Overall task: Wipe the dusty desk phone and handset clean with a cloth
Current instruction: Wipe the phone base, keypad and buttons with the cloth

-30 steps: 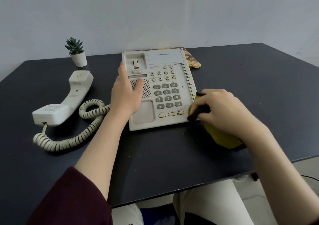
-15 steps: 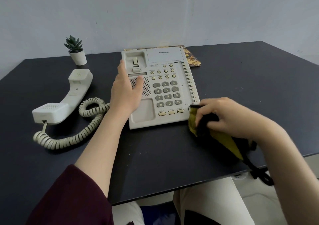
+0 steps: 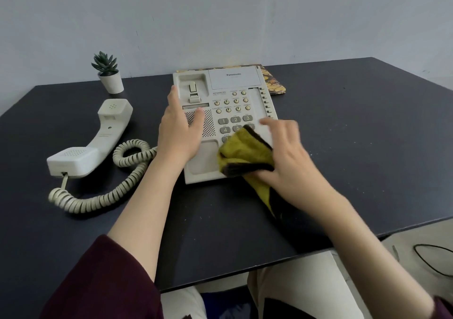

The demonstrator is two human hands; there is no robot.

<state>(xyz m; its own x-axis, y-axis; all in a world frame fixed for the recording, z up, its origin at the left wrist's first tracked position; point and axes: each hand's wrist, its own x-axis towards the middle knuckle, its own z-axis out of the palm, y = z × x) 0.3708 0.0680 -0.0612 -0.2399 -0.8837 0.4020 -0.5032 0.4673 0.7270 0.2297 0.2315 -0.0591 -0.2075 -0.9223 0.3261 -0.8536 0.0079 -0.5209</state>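
Beige desk phone [image 3: 235, 83], flat left hand [image 3: 180, 132] steadying, right hand [image 3: 286, 157] fingers clamping yellow cloth [image 3: 245, 154].

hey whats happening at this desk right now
A person is cleaning a desk phone. The left hand rests on the phone's left side over the speaker grille, apparently steadying it, while the right hand holds a yellow cloth on the keypad. The handset is off its cradle, lying on the dark table to the left, joined by its coiled cord. A small potted plant stands behind it.
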